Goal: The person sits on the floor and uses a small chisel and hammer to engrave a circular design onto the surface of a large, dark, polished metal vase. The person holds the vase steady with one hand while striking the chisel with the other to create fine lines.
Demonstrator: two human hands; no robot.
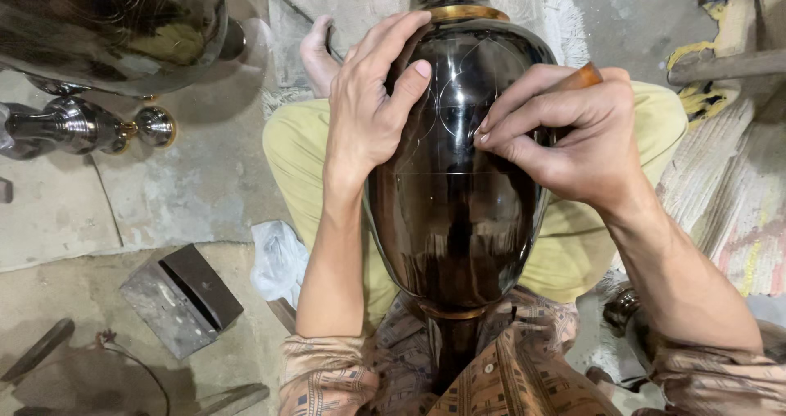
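Observation:
A large glossy black metal vase (458, 219) with gold bands lies across my lap, neck pointing away from me. Fine scratched circles and lines show on its upper body. My left hand (372, 105) rests flat on the vase's upper left side, fingers spread, thumb on the surface. My right hand (573, 133) pinches a tool with a wooden handle (583, 77), its tip pressed against the vase by the engraved circles. The tool's tip is hidden behind my fingers.
Another big dark vase (115, 23) and a smaller shiny vessel (74, 125) lie at the upper left on the concrete floor. A grey metal block (180, 300) and a crumpled white plastic bag (278, 260) sit left of my knee. A woven mat (729, 195) lies at the right.

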